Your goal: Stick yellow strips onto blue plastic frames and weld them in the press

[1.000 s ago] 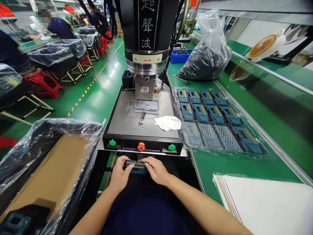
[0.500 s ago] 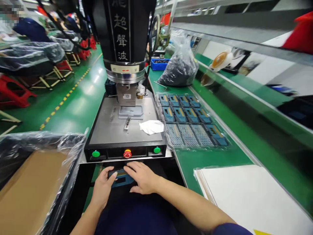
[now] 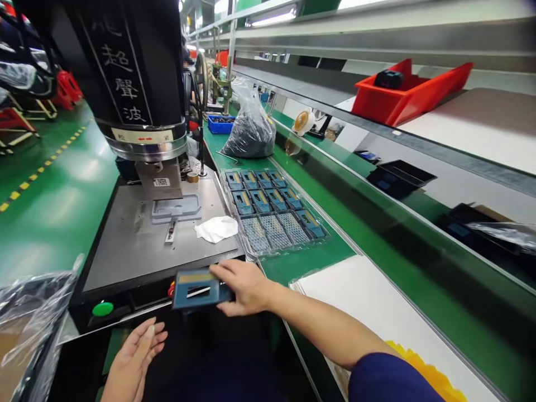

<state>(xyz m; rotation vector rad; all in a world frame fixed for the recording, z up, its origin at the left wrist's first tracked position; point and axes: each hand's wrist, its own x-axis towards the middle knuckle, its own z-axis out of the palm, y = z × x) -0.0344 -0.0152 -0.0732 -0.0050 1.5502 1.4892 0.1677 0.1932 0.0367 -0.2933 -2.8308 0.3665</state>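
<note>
My right hand [image 3: 245, 287] holds a flat blue plastic part [image 3: 196, 289] with a slot and a yellow strip, lifted in front of the black ultrasonic welding machine [image 3: 138, 100] and its control panel. Lower left, my left hand [image 3: 134, 357] is open with nothing in it, below the green button [image 3: 103, 309]. On the machine's grey plate [image 3: 125, 251] sit a grey fixture [image 3: 176, 208] under the horn and a white cloth [image 3: 216, 228]. Just right of it, a clear blister tray [image 3: 272, 245] holds several more blue parts [image 3: 259, 198].
A stack of white sheets [image 3: 368, 301] lies on the green bench to the right of my arm. Further back are a plastic bag of black parts [image 3: 250, 131], a blue bin [image 3: 220, 123] and a small fan [image 3: 304, 121]. A red bin [image 3: 408, 92] sits on the upper shelf. A bag-lined box [image 3: 25, 318] stands at left.
My right hand has lifted the blue part up from my lap to in front of the machine. My left hand let go and dropped lower left. The view swung to the right.
</note>
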